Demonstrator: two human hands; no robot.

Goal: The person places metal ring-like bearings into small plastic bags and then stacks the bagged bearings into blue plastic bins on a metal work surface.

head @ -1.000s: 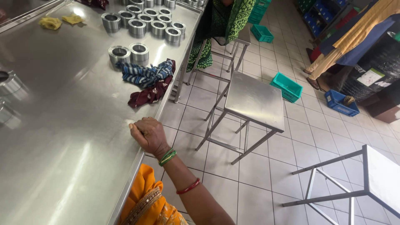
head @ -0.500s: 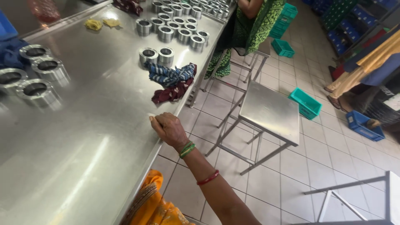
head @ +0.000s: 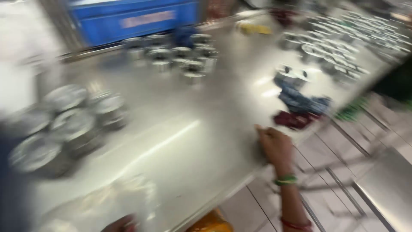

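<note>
right hand (head: pixel 277 146) on steel table (head: pixel 180 141), long blue crate (head: pixel 137 19) behind

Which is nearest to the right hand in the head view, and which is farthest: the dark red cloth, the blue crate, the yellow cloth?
From the right hand:
1. Dark red cloth, just beyond it at the table edge.
2. Yellow cloth, far across the table.
3. Blue crate, behind the table, to the left.

One head-worn camera — the only view — looks down and forward across a steel counter (head: pixel 180 141) from close by, tiled floor (head: pixel 343 172) at right; the picture is motion-blurred.
</note>
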